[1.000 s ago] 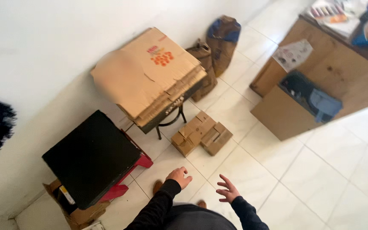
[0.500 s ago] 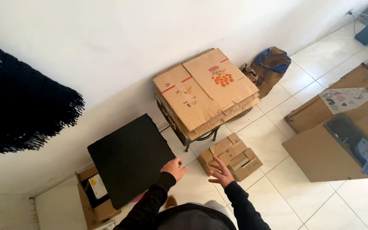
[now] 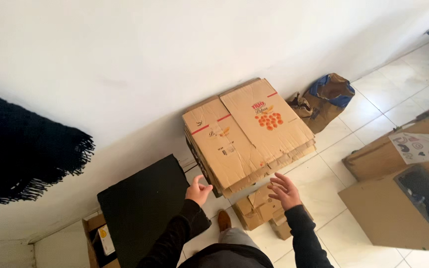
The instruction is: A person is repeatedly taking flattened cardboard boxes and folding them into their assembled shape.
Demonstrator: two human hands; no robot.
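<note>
The stack of flattened cardboard boxes (image 3: 249, 136) lay on a small dark-framed stand against the white wall, its near edge overhanging the stand toward the person. It looked like many stiff sheets laid loose on one another, so the judgement was that the pile would be fairly heavy as a whole, rigid across its face but prone to sliding sheet over sheet (the lower layers already showed fanned at the near edge). The soundest hold seemed to be under the near corners, with fingers beneath the lowest sheet and thumbs on top.

The left hand (image 3: 198, 190) was open, fingers curled, just short of the near left corner and touching nothing. The right hand (image 3: 285, 190) was also open, fingers spread, just below the near right edge, holding nothing.

Beneath the hands small folded cardboard pieces (image 3: 254, 208) lay on the tiled floor. A black panel (image 3: 145, 208) stood to the left, and a brown paper sack (image 3: 326, 99) sat by the wall to the right.
</note>
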